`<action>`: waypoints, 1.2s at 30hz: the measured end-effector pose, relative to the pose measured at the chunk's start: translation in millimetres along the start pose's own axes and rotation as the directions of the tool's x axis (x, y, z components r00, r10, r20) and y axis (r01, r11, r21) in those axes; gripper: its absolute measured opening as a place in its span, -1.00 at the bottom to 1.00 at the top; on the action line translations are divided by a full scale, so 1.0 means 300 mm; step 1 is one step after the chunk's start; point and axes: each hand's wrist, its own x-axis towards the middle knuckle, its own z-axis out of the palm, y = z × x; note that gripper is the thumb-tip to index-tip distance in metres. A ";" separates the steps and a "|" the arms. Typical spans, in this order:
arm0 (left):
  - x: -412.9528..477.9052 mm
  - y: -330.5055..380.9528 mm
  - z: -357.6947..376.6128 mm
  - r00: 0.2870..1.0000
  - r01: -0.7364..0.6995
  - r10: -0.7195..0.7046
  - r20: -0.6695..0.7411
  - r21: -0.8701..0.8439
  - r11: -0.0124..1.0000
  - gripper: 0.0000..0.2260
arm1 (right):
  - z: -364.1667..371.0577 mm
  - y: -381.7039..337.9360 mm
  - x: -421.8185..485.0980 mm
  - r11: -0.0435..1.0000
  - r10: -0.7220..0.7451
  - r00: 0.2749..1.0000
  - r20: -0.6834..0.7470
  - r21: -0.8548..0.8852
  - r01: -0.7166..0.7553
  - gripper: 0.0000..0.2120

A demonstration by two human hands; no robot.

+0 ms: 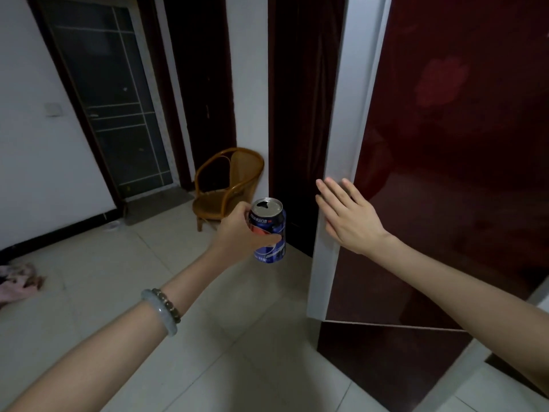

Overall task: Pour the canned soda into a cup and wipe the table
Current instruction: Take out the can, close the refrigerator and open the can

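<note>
Left hand holds an open can, right hand flat on a door edge.

On the left wrist sit two bracelets (162, 310), one pale and one of dark beads. Further out, the left hand (237, 233) is wrapped around a blue can (269, 230), thumb on the front; the can is almost upright in the air above the tiled floor (237, 337), and its top is already open. Just beside it, the right hand (347, 215) has straight, spread fingers and lies flat on the white edge (341, 114) of a dark red door (445, 144). Behind the can stands a rattan chair (225, 185) at the wall corner. Far left, some pink cloth (17, 281) lies on the floor.
</note>
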 end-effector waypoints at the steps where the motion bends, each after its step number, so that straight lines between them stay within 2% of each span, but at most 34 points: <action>1: 0.031 -0.014 0.001 1.000 -0.002 0.003 0.013 -0.007 1.000 -0.46 | 0.027 0.004 0.027 1.000 0.007 1.000 0.011 -0.012 -0.007 -0.51; 9: 0.299 -0.113 0.042 0.996 -0.024 0.030 0.088 -0.066 0.997 -0.44 | 0.236 0.048 0.182 0.994 0.100 0.992 0.073 -0.053 -0.096 -0.50; 14: 0.518 -0.162 0.065 0.981 -0.087 0.104 0.163 -0.108 0.990 -0.44 | 0.369 0.078 0.250 0.985 0.152 0.982 0.113 -0.104 -0.140 -0.50; 22: 0.899 -0.186 0.100 0.909 -0.205 0.245 0.339 -0.149 0.967 -0.40 | 0.543 0.122 0.331 0.950 0.279 0.941 0.190 -0.200 -0.241 -0.44; 27: 1.058 -0.193 0.134 0.852 -0.258 0.314 0.418 -0.187 0.948 -0.45 | 0.619 0.144 0.360 0.915 0.374 0.900 0.225 -0.248 -0.318 -0.40; 36: 1.210 -0.211 0.229 0.813 -0.269 0.350 0.465 -0.235 0.934 -0.46 | 0.722 0.198 0.348 0.895 0.424 0.851 0.311 -0.288 -0.341 -0.33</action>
